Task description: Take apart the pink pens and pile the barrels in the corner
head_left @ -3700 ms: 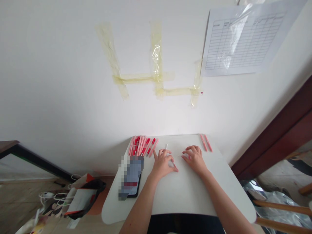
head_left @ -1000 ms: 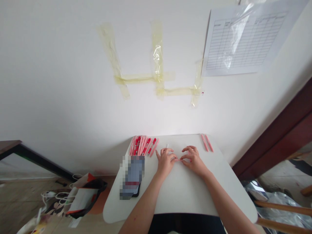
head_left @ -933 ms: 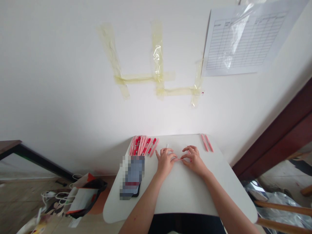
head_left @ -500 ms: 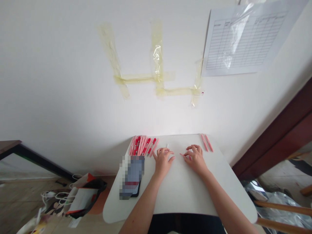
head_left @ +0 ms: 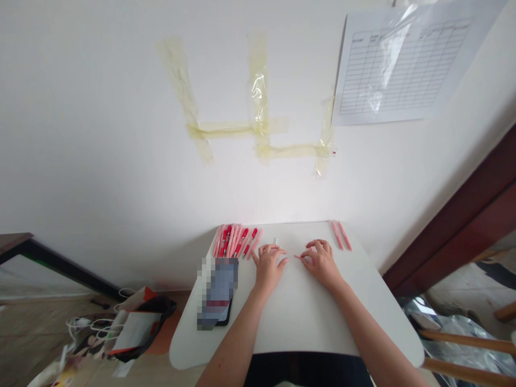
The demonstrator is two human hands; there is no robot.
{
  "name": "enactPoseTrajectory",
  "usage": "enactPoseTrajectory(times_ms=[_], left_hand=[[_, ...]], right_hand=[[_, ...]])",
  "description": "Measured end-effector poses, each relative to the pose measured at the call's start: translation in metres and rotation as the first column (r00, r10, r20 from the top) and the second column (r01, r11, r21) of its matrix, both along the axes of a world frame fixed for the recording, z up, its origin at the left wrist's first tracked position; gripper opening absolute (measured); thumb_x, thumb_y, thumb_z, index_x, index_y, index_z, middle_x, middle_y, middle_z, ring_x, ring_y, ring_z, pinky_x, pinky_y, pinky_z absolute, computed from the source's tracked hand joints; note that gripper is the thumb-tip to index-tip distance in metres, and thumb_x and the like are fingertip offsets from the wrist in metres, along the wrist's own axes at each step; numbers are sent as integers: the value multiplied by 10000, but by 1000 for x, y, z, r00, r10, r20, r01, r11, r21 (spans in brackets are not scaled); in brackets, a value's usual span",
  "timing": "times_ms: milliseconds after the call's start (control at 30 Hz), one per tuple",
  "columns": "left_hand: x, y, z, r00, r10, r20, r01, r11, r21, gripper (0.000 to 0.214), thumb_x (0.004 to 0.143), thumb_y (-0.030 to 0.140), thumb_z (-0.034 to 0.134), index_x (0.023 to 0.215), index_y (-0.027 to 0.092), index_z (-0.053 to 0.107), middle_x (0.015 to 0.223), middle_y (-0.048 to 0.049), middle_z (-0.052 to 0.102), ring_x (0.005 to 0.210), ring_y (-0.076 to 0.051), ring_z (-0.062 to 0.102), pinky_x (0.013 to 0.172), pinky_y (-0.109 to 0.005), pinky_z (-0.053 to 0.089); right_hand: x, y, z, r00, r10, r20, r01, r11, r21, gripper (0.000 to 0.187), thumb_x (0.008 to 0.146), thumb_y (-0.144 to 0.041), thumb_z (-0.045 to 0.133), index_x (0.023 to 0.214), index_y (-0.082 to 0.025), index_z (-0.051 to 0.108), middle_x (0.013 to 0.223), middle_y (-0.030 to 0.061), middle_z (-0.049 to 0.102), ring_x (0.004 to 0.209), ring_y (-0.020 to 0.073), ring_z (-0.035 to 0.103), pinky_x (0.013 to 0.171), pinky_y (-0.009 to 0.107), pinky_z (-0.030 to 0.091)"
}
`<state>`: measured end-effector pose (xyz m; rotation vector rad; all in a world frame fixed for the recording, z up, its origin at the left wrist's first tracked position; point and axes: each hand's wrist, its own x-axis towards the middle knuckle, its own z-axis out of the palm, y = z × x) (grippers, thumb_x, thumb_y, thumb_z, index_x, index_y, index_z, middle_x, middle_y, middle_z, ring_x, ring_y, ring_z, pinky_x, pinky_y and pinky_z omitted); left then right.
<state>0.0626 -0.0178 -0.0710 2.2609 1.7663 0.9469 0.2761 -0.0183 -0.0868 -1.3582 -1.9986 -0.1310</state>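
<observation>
White table [head_left: 298,317]; pens [head_left: 231,241] by its far left corner, pink (several partly deep red); two pens [head_left: 344,236] by its far right corner, also pink.

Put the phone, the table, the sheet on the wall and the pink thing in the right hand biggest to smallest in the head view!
1. Table
2. Sheet
3. Phone
4. Pink thing, judged by what shows; the right hand hides the rest

Pink piece [head_left: 297,256] — slim, in right hand [head_left: 323,264]
</observation>
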Motion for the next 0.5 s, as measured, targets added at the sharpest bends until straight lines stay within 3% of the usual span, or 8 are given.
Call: enactPoseTrajectory(times_ms=[300, 500], left_hand=[[-2, 2, 3, 994, 110, -10, -110, 994, -2, 125, 850, 287, 691, 963, 314, 736, 1172, -35, 665, 1213, -264, 495, 1162, -605, 198], [-5, 4, 0, 984, 180, 3, -180, 984, 13, 136, 872, 286, 645, 973, 301, 735, 1207, -53, 646, 1244, -286, 473, 1146, -616, 206]], right_hand=[[-2, 1, -1, 999, -44, 0, 44, 999, 17, 182, 927, -339, 627, 796, -244, 710, 1093, 93, 644, 1132, 288, 494, 1039, 550, 405], [-2, 1, -2, 998, -59, -1, 59, 998, 2, 114, 905, -307, 630, 848, -241, 704, 1099, 87, 644, 1126, 288, 492, 1050, 543, 389]])
